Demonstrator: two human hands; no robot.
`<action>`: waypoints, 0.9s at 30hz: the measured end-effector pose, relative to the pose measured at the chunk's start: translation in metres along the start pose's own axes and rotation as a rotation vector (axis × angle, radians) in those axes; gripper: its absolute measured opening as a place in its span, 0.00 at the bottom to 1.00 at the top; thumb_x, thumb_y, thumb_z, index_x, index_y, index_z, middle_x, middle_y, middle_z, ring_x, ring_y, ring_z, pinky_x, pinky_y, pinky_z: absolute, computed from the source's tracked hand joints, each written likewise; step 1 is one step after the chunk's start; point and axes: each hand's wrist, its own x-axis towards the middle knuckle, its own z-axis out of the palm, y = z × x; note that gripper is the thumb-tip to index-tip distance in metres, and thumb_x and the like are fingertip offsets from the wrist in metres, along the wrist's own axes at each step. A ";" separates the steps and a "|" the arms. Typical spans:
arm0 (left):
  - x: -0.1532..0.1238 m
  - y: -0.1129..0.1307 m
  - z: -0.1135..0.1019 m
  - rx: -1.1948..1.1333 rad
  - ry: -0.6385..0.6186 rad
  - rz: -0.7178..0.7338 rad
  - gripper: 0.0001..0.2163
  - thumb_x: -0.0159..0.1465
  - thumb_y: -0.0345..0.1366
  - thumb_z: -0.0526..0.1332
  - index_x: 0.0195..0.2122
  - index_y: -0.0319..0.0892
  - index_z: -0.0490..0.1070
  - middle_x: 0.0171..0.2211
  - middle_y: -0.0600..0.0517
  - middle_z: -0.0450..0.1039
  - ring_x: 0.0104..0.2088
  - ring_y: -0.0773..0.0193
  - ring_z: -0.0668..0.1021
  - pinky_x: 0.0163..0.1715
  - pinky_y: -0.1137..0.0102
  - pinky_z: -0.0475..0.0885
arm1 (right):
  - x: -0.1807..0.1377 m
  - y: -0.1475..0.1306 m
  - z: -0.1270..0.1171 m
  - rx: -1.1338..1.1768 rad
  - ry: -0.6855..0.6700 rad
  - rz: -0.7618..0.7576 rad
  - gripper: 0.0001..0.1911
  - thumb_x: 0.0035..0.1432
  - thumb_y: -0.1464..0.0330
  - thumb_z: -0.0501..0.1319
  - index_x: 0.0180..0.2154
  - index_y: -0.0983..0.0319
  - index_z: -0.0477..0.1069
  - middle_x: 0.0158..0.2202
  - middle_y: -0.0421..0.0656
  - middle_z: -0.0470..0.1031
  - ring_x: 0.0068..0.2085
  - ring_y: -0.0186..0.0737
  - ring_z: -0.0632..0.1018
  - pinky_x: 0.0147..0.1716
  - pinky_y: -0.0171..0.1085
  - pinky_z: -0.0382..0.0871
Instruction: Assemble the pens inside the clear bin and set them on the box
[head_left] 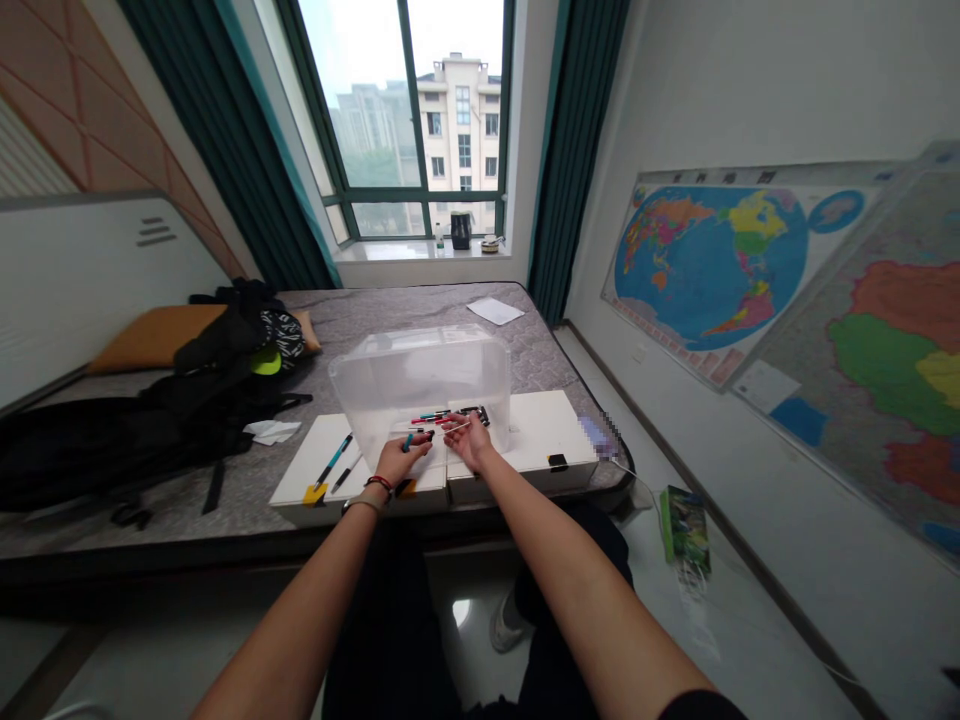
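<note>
My left hand is closed around a short teal and black pen piece. Just to its right, palm turned up, my right hand pinches a thin whitish stick that looks like a pen refill. Both hands are at the mouth of a clear plastic bin lying on its side. Inside it, behind my fingers, lie several red, blue and black pens, partly hidden. A teal and black pen and a dark pen lie on the white box at left.
Two white boxes stand side by side on a grey mattress. Black bags and clothes are heaped at left, near crumpled tissue. A paper sheet lies at the back. A green package is on the floor.
</note>
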 end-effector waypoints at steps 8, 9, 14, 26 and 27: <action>-0.001 -0.001 -0.002 -0.025 -0.030 0.012 0.19 0.52 0.47 0.68 0.42 0.42 0.79 0.45 0.46 0.79 0.49 0.52 0.78 0.55 0.59 0.67 | 0.003 0.004 0.002 -0.017 0.092 -0.100 0.28 0.61 0.43 0.49 0.33 0.61 0.69 0.16 0.32 0.52 0.17 0.28 0.53 0.18 0.30 0.52; -0.001 -0.002 -0.002 -0.030 -0.031 0.013 0.19 0.52 0.47 0.68 0.42 0.42 0.79 0.45 0.46 0.79 0.49 0.52 0.78 0.55 0.59 0.68 | 0.002 0.004 0.002 -0.017 0.095 -0.106 0.28 0.61 0.43 0.50 0.31 0.61 0.68 0.17 0.32 0.52 0.17 0.28 0.53 0.18 0.30 0.52; 0.001 -0.005 -0.002 -0.023 -0.025 0.030 0.19 0.52 0.47 0.68 0.42 0.42 0.79 0.45 0.46 0.79 0.50 0.52 0.77 0.56 0.59 0.66 | -0.001 0.006 0.003 0.004 0.073 -0.114 0.28 0.58 0.42 0.53 0.26 0.61 0.63 0.17 0.33 0.55 0.18 0.28 0.56 0.18 0.30 0.54; -0.006 0.010 -0.001 -0.039 -0.020 -0.006 0.20 0.49 0.47 0.70 0.40 0.40 0.80 0.43 0.45 0.80 0.48 0.51 0.78 0.53 0.59 0.68 | -0.002 0.012 0.003 -0.034 0.089 -0.206 0.26 0.57 0.44 0.57 0.27 0.61 0.63 0.16 0.32 0.57 0.16 0.27 0.58 0.17 0.29 0.58; -0.006 0.009 -0.001 -0.041 -0.020 -0.002 0.20 0.49 0.47 0.70 0.40 0.41 0.80 0.43 0.45 0.79 0.48 0.51 0.78 0.53 0.59 0.68 | -0.002 0.012 0.002 -0.055 0.084 -0.212 0.26 0.57 0.44 0.58 0.27 0.61 0.63 0.16 0.32 0.56 0.16 0.27 0.59 0.17 0.29 0.58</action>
